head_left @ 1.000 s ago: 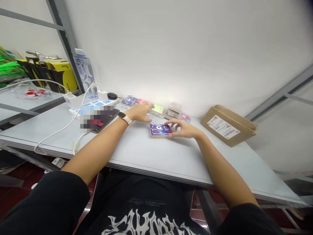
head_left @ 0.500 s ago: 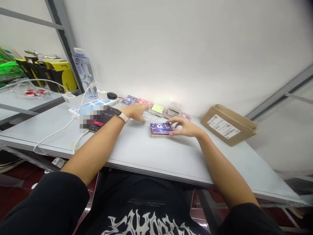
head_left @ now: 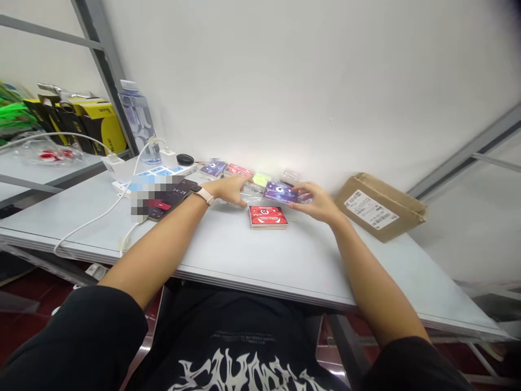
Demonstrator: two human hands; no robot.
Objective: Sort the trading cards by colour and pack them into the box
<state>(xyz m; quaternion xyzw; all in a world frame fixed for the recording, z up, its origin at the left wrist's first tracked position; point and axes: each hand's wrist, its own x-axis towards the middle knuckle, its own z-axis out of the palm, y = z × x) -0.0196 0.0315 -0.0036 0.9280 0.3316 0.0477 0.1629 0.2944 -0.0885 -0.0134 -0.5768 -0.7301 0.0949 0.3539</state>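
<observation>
My right hand (head_left: pixel 315 202) pinches a purple card (head_left: pixel 280 193) with a starry pattern and a white round mark, by its right edge. The card is raised off the table. Below it, a stack of cards (head_left: pixel 267 217) with a red card on top lies on the table. My left hand (head_left: pixel 231 190) curves around the left end of a clear plastic case (head_left: pixel 252 192), thumb at the near side and fingers at the far side. The contact is partly hidden. A yellow-green pack (head_left: pixel 261 179) sits just behind the case.
Along the wall lie a purple pack (head_left: pixel 214 169), a red pack (head_left: pixel 238 170) and clear-cased packs (head_left: pixel 290 177). To the left are a phone (head_left: pixel 175 196), a power strip (head_left: pixel 157 176), cables and a water bottle (head_left: pixel 138 119). A cardboard box (head_left: pixel 380 206) stands at right.
My right hand has lifted the purple card off the stack and moved it away toward the wall, baring a red card. My left hand has moved slightly right at the clear case.
</observation>
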